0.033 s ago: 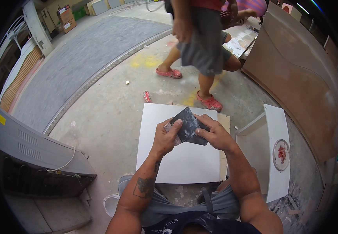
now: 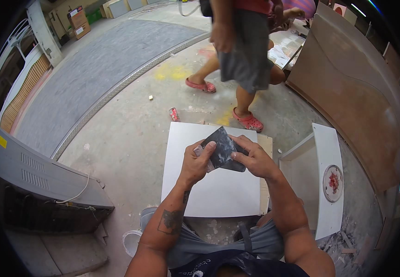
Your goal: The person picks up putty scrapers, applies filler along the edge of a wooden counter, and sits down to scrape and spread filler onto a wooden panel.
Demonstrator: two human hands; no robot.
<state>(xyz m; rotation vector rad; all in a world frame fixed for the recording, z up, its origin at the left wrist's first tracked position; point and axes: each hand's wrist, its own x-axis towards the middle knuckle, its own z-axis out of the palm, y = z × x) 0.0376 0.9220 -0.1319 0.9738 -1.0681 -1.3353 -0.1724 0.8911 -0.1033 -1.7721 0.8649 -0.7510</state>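
Both hands are over a white board (image 2: 209,189) in front of me. My left hand (image 2: 196,161) grips the left edge of a dark sheet of sandpaper (image 2: 223,150), thumb on top. The sheet is smeared with white dust and looks folded or doubled. Under the left fingers, against the sandpaper, is a pale greyish piece (image 2: 199,151) whose kind I cannot make out. My right hand (image 2: 257,159) pinches the sheet's right side, thumb near its lower corner and fingers along the upper edge. The undersides of both hands are hidden.
A person in red clogs (image 2: 248,121) walks just beyond the board. A red can (image 2: 173,114) lies on the floor. To my right stands a white panel frame (image 2: 326,147) with a red-stained round lid (image 2: 333,183); to my left, a grey metal cabinet (image 2: 38,171) and white bucket (image 2: 131,242).
The person beyond the board has shifted slightly to the right, upper body leading. My hands and the sandpaper show no visible movement.
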